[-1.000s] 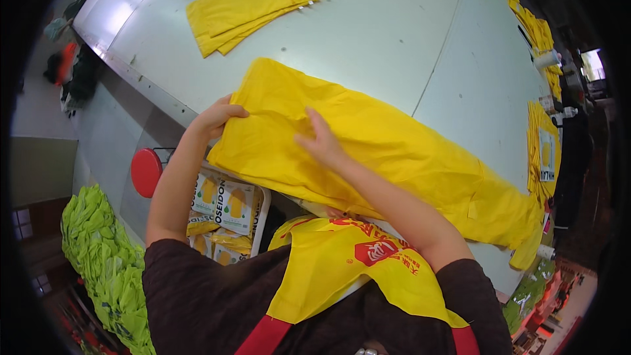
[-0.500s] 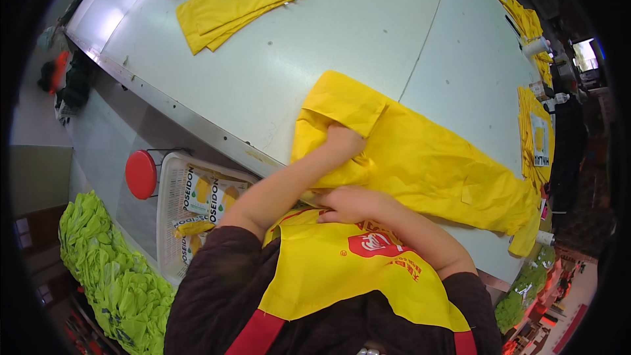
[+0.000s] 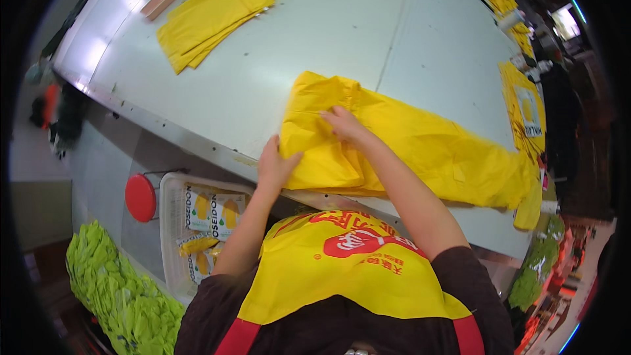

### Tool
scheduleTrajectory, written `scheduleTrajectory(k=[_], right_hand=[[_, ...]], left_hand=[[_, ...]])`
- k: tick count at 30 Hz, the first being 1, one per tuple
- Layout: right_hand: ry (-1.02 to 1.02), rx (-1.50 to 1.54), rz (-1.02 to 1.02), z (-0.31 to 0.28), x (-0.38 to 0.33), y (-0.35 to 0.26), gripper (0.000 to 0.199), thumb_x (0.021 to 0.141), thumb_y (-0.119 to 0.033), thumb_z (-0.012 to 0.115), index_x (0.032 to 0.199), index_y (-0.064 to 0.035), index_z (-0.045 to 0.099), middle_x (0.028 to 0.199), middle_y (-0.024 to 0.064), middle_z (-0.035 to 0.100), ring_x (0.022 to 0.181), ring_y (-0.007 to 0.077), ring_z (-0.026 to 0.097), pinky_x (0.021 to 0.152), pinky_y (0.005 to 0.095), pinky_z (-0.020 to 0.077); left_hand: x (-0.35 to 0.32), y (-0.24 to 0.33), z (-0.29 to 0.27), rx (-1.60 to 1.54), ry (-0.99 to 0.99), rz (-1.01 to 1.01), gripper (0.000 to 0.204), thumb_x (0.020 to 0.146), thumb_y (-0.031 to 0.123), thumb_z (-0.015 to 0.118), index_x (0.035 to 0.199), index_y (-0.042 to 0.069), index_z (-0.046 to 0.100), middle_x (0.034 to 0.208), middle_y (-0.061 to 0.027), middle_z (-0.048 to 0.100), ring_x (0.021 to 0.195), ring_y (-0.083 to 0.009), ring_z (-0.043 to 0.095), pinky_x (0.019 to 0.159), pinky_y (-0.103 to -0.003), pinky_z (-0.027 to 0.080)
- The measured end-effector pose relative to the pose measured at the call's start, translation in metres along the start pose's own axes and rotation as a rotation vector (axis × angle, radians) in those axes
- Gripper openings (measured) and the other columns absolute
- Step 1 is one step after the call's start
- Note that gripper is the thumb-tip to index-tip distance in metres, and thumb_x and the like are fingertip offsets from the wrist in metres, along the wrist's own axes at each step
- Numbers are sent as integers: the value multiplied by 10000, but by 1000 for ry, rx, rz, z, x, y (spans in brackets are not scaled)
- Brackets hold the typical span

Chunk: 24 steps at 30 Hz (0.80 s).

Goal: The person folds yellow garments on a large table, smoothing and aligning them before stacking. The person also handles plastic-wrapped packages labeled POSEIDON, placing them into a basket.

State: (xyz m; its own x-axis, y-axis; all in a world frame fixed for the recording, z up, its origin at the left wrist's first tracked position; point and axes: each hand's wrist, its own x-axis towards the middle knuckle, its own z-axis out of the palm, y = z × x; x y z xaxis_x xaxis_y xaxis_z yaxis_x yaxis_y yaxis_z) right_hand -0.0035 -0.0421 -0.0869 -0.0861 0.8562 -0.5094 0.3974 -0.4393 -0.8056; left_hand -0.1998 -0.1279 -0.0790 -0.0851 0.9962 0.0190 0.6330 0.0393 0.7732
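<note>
A long yellow garment (image 3: 427, 144) of smooth, thin fabric lies across the near part of the table, its left end folded over and wrinkled. At that end's left edge my left hand (image 3: 275, 163) rests with thumb and fingers spread. On top of the folded part, my right hand (image 3: 343, 125) touches the fabric, its fingers apart and bent a little. I see no fabric gripped in either hand. The garment's exact kind cannot be told.
A folded yellow stack (image 3: 213, 16) and a pink tray (image 3: 160, 2) lie on the far left of the table (image 3: 315, 33). Below its left edge stand a white basket (image 3: 169, 236) of packets and a red stool (image 3: 140, 197). Lime-green fabric (image 3: 118, 283) is heaped lower left.
My left hand has come off the folded flap to the garment's left edge. My right hand has moved from the near edge up onto the folded part. The flap's shape has changed.
</note>
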Motion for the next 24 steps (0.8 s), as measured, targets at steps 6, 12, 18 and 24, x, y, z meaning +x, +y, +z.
scheduleTrajectory(k=[6, 12, 18, 24], right_hand=[[66, -318, -146, 50, -22, -66, 808, 601, -464, 731, 1087, 120, 457, 963, 251, 587, 827, 332, 606, 681, 363, 508], [-51, 143, -207, 58, -16, -103, 371, 691, -94, 579, 1047, 8, 553, 986, 227, 595, 926, 343, 586, 747, 357, 483], [-425, 935, -527, 16, -86, -177, 480, 742, 23, 482, 1210, -27, 390, 1040, 119, 545, 959, 291, 567, 765, 425, 511], [-397, 1009, -815, -145, -203, -122, 391, 781, -74, 550, 1153, 41, 517, 1060, 139, 607, 938, 217, 605, 823, 319, 491]], left_hand=[[0, 22, -6, 135, -46, 179, 392, 689, 113, 635, 1074, 70, 567, 922, -158, 623, 848, -376, 581, 719, -412, 470], [-24, 106, -47, 356, 409, 765, 322, 691, 34, 642, 1010, 38, 600, 939, -142, 570, 890, -315, 539, 758, -397, 450], [-58, 123, 8, 70, -365, 813, 335, 730, 111, 642, 1050, 30, 583, 1025, -168, 571, 984, -347, 522, 890, -397, 404], [-18, 91, 88, 525, 76, 730, 443, 814, 294, 572, 1202, 87, 521, 1254, -165, 486, 1176, -345, 419, 1022, -433, 290]])
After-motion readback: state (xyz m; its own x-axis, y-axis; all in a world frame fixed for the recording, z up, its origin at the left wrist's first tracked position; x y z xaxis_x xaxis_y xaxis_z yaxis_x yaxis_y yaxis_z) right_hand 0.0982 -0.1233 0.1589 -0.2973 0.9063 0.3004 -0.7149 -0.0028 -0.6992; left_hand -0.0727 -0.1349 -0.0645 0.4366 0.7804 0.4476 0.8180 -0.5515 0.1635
